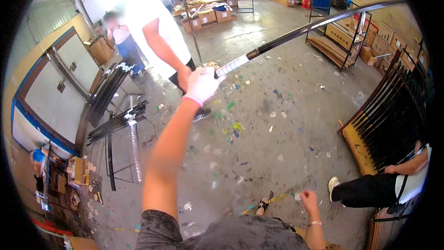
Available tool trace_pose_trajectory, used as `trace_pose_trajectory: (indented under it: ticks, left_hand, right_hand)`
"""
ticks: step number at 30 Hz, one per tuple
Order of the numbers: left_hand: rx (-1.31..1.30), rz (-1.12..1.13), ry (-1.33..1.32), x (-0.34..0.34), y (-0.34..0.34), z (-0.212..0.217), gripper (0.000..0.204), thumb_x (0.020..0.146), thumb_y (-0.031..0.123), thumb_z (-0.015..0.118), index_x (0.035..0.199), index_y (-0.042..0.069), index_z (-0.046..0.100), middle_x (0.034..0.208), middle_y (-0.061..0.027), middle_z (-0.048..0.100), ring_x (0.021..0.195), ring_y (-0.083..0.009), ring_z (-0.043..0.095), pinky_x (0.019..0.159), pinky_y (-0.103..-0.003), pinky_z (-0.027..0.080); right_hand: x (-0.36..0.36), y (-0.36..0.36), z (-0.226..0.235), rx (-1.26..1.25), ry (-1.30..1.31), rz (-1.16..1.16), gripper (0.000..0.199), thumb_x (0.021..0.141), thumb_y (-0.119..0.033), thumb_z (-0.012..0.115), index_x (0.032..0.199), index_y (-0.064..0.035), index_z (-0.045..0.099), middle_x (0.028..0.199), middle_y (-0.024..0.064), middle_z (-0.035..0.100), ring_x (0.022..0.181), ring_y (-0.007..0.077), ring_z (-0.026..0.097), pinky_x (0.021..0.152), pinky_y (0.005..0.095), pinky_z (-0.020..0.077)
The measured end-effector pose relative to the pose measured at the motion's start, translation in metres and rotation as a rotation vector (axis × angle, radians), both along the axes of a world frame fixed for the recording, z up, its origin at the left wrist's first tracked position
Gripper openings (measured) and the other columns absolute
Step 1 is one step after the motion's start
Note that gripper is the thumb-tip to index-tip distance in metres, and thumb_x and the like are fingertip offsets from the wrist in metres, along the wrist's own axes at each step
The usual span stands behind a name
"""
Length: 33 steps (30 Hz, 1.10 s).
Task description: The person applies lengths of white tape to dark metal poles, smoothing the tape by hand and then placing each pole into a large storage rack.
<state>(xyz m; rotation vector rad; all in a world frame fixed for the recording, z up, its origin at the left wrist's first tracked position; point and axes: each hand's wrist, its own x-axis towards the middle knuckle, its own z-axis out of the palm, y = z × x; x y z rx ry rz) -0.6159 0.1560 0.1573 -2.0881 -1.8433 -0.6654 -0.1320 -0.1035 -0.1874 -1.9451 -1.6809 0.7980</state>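
Upper centre, the pole (300, 31) is gripped near one end by the left hand (202, 86), seemingly for clearance; the right hand (309, 199) is curled.

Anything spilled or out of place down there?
Yes: yellow-green, blue and white specks spot the grey floor below the pole in the left hand. They stand out against the dull surface; paint or scraps, I can't tell.

The left hand (202, 85), in a white glove with a pink cuff, grips the pale-wrapped end of a long black pole (277, 42) slanting up to the right. The bare right hand (310, 200) is curled above the speckled floor (259, 166). A co-worker (159, 32) in white stands just beyond the glove. Bundled black poles (108, 95) lie at left; more dark poles (393, 106) stand racked at right.
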Motion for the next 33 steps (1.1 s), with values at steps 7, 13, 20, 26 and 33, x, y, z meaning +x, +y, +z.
trace_pose_trajectory:
  ticks: [7,13,20,26,33]
  left_hand:
    - [-0.489,-0.427,-0.995,0.089,-0.070,-0.034,0.021,0.082,0.019,0.054,0.094,0.002,0.051,0.067,-0.0084,0.055,0.060,-0.0210,0.058,0.060,-0.036,0.046]
    - [-0.571,-0.598,-1.249,0.129,-0.138,-0.010,0.011,0.086,0.007,0.049,0.096,0.004,0.046,0.073,-0.0006,0.044,0.061,-0.0069,0.047,0.059,-0.025,0.042]
    - [-0.154,-0.437,-1.055,0.148,-0.151,-0.038,0.021,0.084,0.004,0.050,0.105,0.001,0.048,0.068,-0.0118,0.049,0.057,-0.0192,0.048,0.055,-0.029,0.041]
    - [0.127,-0.439,-0.912,0.148,-0.154,-0.061,0.022,0.083,0.001,0.051,0.105,0.004,0.048,0.070,-0.0140,0.053,0.060,-0.0269,0.053,0.059,-0.031,0.044]
    - [0.038,-0.617,-1.297,0.145,-0.153,-0.066,0.023,0.083,0.000,0.053,0.105,0.003,0.047,0.077,-0.0026,0.053,0.065,-0.0122,0.051,0.061,-0.024,0.043]
  right_hand:
    - [-0.150,0.118,0.264,0.544,0.273,0.325,0.018,0.076,-0.008,0.063,0.092,-0.0010,0.059,0.082,0.0128,0.057,0.077,0.0249,0.057,0.067,0.0317,0.0453]
    - [-0.202,0.127,0.339,0.672,0.444,0.320,0.013,0.075,-0.006,0.062,0.087,-0.0007,0.061,0.077,0.0104,0.056,0.071,0.0222,0.057,0.062,0.0318,0.0446]
    - [-0.207,0.116,0.341,0.709,0.309,0.257,0.008,0.075,-0.006,0.061,0.080,-0.0014,0.063,0.071,0.0106,0.055,0.068,0.0260,0.058,0.060,0.0342,0.0449]
    - [-0.217,0.113,0.344,0.763,0.172,0.254,0.003,0.069,-0.005,0.061,0.071,-0.0025,0.059,0.067,0.0101,0.051,0.063,0.0277,0.054,0.057,0.0356,0.0430]
    - [-0.224,0.109,0.347,0.770,0.339,0.332,0.008,0.061,0.002,0.057,0.063,-0.0002,0.050,0.061,0.0082,0.044,0.056,0.0196,0.046,0.052,0.0297,0.0381]
